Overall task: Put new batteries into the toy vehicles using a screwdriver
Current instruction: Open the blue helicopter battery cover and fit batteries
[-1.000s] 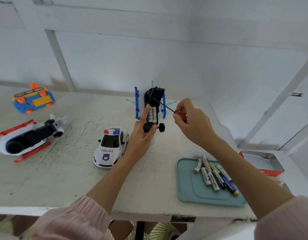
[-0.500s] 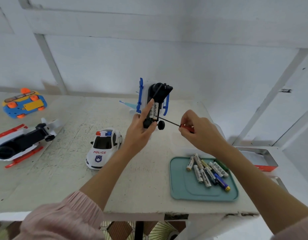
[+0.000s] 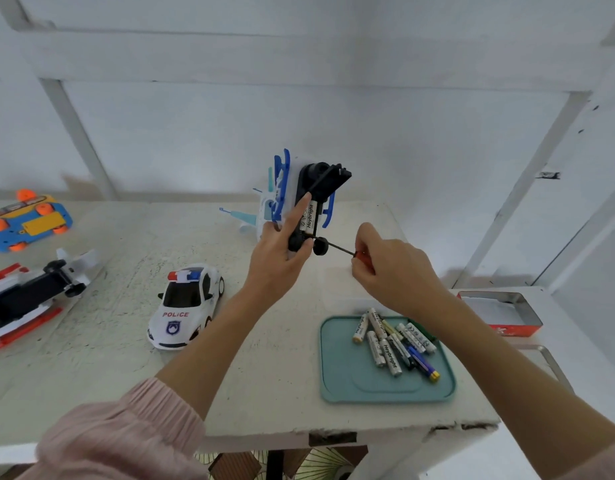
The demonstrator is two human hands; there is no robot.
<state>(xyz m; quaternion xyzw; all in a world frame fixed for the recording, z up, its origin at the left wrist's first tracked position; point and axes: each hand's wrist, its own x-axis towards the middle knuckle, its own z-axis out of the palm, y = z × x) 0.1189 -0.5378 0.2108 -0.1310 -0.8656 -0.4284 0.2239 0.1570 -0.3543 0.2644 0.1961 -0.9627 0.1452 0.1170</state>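
Observation:
My left hand (image 3: 276, 259) grips a blue and white toy helicopter (image 3: 299, 195), held tilted up above the table with its black underside facing me. White batteries (image 3: 309, 218) sit in its open compartment, my index finger lying along them. My right hand (image 3: 391, 271) pinches a screwdriver (image 3: 347, 251) with a red handle; its thin black shaft points left, the tip at the small black wheels under the helicopter. Several loose batteries (image 3: 391, 341) lie on a teal tray (image 3: 347, 375) below my right forearm.
A white police car (image 3: 186, 303) stands left of my left forearm. At the left edge lie an upturned red, white and black toy (image 3: 29, 292) and a blue and orange toy car (image 3: 25, 223). An open red tin (image 3: 500, 313) sits at the right. The table's front edge is chipped.
My left hand has lifted and tilted the helicopter upward. My right hand has drawn the screwdriver down and right, from the compartment's upper part to the wheel end.

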